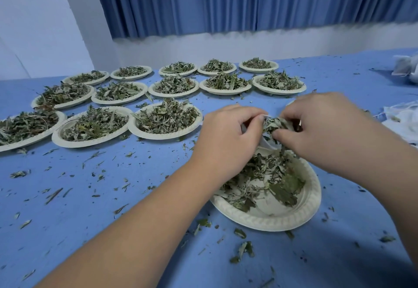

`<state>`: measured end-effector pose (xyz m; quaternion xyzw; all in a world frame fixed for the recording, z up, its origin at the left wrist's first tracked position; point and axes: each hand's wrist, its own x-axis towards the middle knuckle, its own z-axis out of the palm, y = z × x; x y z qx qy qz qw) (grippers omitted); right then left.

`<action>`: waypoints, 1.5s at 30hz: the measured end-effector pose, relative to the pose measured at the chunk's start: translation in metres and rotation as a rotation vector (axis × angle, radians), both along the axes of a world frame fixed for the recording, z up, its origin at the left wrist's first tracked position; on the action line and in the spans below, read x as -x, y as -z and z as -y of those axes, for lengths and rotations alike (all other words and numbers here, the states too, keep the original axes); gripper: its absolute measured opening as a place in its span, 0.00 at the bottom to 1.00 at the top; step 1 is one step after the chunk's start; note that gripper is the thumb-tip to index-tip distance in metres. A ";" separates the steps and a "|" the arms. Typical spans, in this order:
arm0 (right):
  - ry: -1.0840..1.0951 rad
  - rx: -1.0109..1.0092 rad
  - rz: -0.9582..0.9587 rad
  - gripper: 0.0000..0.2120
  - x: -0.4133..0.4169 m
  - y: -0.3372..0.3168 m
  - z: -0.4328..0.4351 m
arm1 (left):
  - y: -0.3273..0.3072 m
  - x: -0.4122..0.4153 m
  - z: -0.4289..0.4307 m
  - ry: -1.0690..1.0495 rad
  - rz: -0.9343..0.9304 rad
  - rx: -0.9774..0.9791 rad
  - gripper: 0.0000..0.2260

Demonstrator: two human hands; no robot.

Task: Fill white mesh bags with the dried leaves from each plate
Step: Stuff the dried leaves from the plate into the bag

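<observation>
Near plate (260,221) on table (135,197) at front right, mesh bag (267,145) held over its far rim between left hand (228,138) and right hand (328,129); loaded plates (158,135) in three rows behind and left; bag heap (404,124) at right edge, further bags (407,68) behind it, curtain (248,0) beyond the table.

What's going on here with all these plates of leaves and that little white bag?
A person is stuffing dried leaves into a white mesh bag. The left hand pinches the bag's edge, holding it above the nearest plate. The right hand pinches a tuft of leaves at the bag's mouth. That plate is partly emptied, while the other plates behind it are heaped full. Leaf bits lie scattered over the blue table.
</observation>
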<state>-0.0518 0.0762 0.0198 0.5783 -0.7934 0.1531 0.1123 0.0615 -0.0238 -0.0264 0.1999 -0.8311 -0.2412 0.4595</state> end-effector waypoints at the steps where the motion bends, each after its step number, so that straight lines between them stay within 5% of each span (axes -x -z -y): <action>1: 0.011 -0.003 -0.015 0.15 -0.001 0.001 0.000 | 0.000 0.000 0.000 0.005 0.002 -0.018 0.07; 14: 0.090 -0.142 -0.112 0.21 -0.022 0.001 0.005 | 0.000 0.000 0.000 0.070 0.008 -0.210 0.06; 21: 0.094 0.002 0.033 0.11 -0.013 -0.001 0.003 | 0.001 0.000 0.003 0.092 0.007 -0.252 0.07; 26: -0.015 0.155 0.135 0.13 -0.014 -0.001 0.000 | 0.000 0.000 0.006 0.063 -0.037 -0.308 0.07; 30: -0.029 0.179 0.058 0.07 -0.013 0.005 0.003 | 0.001 0.000 0.008 0.075 -0.060 -0.364 0.06; 36: 0.038 0.105 -0.085 0.11 -0.007 0.011 0.011 | 0.000 0.002 0.003 0.132 -0.012 -0.348 0.06; 40: -0.036 0.222 0.202 0.03 -0.004 0.006 0.005 | 0.000 0.000 0.006 0.128 -0.057 -0.397 0.07; 45: -0.150 0.200 0.687 0.10 -0.003 0.003 0.004 | 0.002 0.000 0.011 0.135 -0.112 -0.445 0.07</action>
